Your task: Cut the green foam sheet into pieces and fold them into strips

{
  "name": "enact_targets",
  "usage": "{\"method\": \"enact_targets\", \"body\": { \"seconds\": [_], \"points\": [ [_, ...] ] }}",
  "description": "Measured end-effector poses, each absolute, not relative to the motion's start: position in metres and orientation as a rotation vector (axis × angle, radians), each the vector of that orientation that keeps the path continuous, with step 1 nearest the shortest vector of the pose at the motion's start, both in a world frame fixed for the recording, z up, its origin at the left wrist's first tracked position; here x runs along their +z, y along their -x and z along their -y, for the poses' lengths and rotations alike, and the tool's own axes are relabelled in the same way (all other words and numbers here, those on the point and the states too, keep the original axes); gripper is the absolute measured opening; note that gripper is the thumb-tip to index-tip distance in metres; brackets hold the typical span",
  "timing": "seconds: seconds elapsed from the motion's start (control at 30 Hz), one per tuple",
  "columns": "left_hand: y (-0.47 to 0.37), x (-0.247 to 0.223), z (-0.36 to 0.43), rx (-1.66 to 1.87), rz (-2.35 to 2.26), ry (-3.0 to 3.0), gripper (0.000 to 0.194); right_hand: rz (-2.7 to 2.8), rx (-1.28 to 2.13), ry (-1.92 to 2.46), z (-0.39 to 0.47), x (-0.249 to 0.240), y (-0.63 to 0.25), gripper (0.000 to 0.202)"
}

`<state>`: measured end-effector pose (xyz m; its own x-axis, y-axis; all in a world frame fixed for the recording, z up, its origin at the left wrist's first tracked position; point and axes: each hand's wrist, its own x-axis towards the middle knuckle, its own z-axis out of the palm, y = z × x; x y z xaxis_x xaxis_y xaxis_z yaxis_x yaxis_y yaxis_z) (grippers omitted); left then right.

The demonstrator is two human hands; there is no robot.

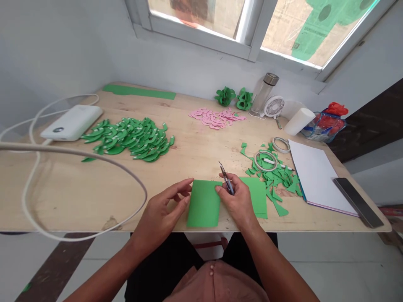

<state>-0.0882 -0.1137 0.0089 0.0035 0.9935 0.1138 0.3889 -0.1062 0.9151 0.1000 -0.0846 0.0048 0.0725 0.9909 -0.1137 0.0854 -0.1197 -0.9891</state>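
Note:
A folded-looking sheet of green paper [204, 205] lies near the table's front edge between my hands. My left hand [163, 209] is beside its left edge, fingers curved and apart, with index fingertip and thumb at the paper's side. My right hand [237, 201] holds a slim dark-and-silver pen-like tool [227, 178], its thin end pointing away from me. The right thumb rests on the paper's upper right corner. Partly under the right hand lies another green paper piece [258, 197]. The fingers beneath the right hand are hidden.
Green cut pieces [135, 138] are heaped at left by a white power bank [72, 121] and looping cable [143, 184]. Pink cutouts [217, 118] and green paper balls [225, 96] sit behind. Right are green scraps [283, 178], tape rolls [281, 144], white paper [317, 172] and a phone [357, 201].

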Motion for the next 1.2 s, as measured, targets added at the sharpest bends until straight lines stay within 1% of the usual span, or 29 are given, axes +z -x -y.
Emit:
{"method": "enact_targets", "body": {
  "seconds": [0.17, 0.37, 0.47, 0.7, 0.87, 1.0, 1.2],
  "points": [
    [0.088, 0.003, 0.115, 1.12, -1.464, -1.763, 0.031, 1.167, 1.198, 1.407, 0.085, 0.004, -0.099, 0.034],
    [0.091, -0.003, 0.106, 1.037, -1.5, -1.813, 0.04, 1.201, 1.2, 1.413, 0.087, 0.004, -0.099, 0.034],
    [0.091, -0.004, 0.103, 0.965, -1.488, -1.906, 0.037, 1.21, 1.194, 1.431, 0.087, 0.006, -0.099, 0.034],
    [0.09, -0.005, 0.106, 1.006, -1.51, -2.237, 0.036, 1.165, 1.211, 1.427, 0.084, 0.007, -0.098, 0.036],
    [0.092, -0.006, 0.104, 0.992, -1.52, -2.196, 0.037, 1.174, 1.216, 1.419, 0.084, 0.006, -0.098, 0.034],
    [0.093, -0.006, 0.1, 0.974, -1.523, -2.21, 0.033, 1.165, 1.229, 1.407, 0.085, 0.006, -0.098, 0.034],
    [0.087, 0.004, 0.106, 1.044, -1.485, -2.197, 0.027, 1.15, 1.21, 1.418, 0.085, 0.003, -0.1, 0.034]
  ]
}}
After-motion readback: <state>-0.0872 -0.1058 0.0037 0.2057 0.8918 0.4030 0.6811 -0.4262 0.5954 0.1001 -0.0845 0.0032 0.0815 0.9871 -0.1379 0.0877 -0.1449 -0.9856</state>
